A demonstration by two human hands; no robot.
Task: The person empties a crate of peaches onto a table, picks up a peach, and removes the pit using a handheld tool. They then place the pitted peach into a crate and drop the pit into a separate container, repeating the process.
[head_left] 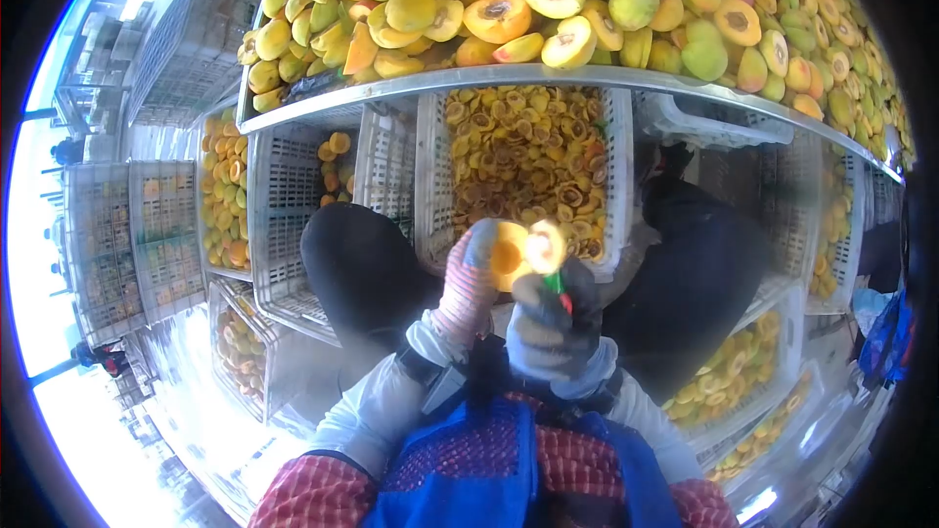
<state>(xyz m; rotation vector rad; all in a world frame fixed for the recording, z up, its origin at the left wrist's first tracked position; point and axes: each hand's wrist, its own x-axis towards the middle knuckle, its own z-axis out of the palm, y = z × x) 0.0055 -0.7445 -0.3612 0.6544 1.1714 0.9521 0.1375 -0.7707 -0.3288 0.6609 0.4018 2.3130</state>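
Note:
My left hand (pixel 468 284), in a striped glove, is closed around a yellow peach half (pixel 508 256). My right hand (pixel 555 323), in a grey and dark glove, grips a small tool with a green and red handle (pixel 558 291); its working end is hidden. Right at the tool's upper end, beside the peach half, is a pale round cut piece (pixel 545 246) with a reddish centre, blurred and bright. Both hands are over the near edge of a white crate (pixel 430 176) that holds many brownish-yellow cut pieces (pixel 523 152).
A metal-edged table (pixel 509 78) heaped with halved peaches (pixel 499 17) stands ahead. Left of my knee, a grey crate (pixel 284 205) holds a few peach pieces. Further crates of fruit (pixel 225 196) stand on both sides, with stacked crates (pixel 201 49) at far left.

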